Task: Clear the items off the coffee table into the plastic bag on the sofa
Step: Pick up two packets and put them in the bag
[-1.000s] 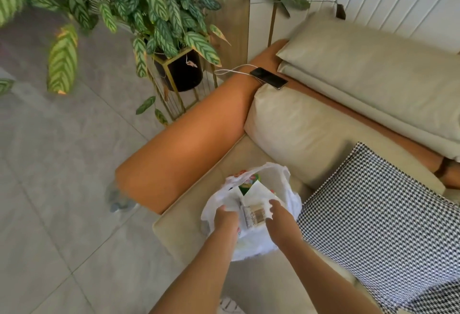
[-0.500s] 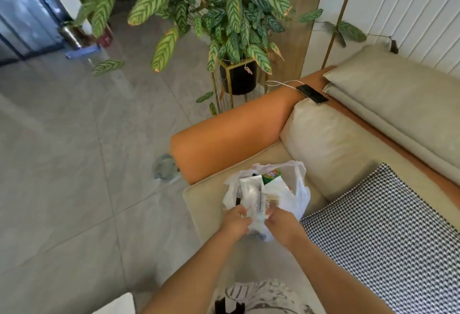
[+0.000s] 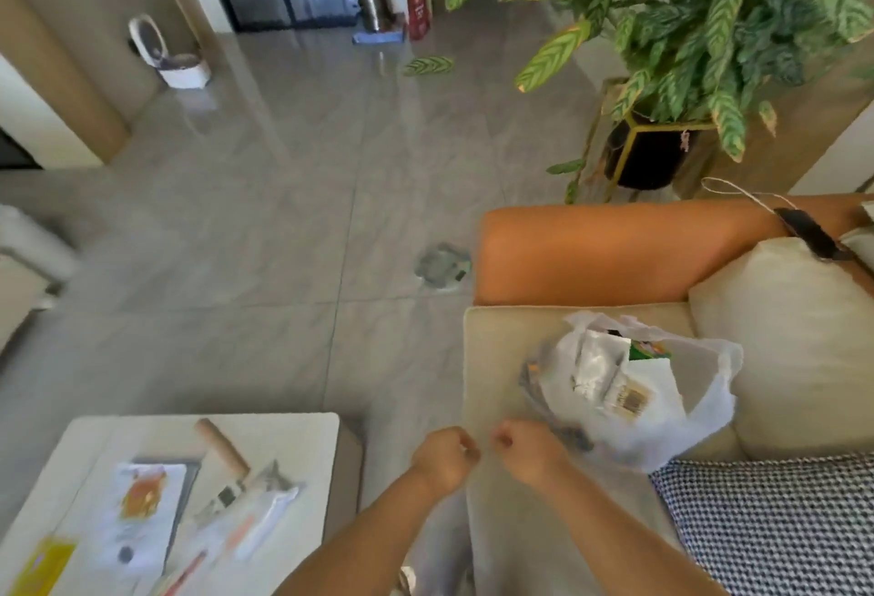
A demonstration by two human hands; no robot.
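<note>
A white plastic bag lies on the beige sofa seat, holding several packets, one with a barcode label. My left hand and my right hand hang in front of the bag with fingers curled, holding nothing, just clear of its near edge. At the lower left the white coffee table carries a wooden-handled tool, a white packet with an orange picture, a yellow packet, a long white wrapper and a dark flat item.
The sofa has an orange armrest with a phone on a cable. A houndstooth cushion lies right of the bag. A potted plant stands behind the armrest. Grey tiled floor separates table and sofa.
Both hands have let go of the packets in the bag and drawn back towards me. The view has swung left, bringing the coffee table into sight.
</note>
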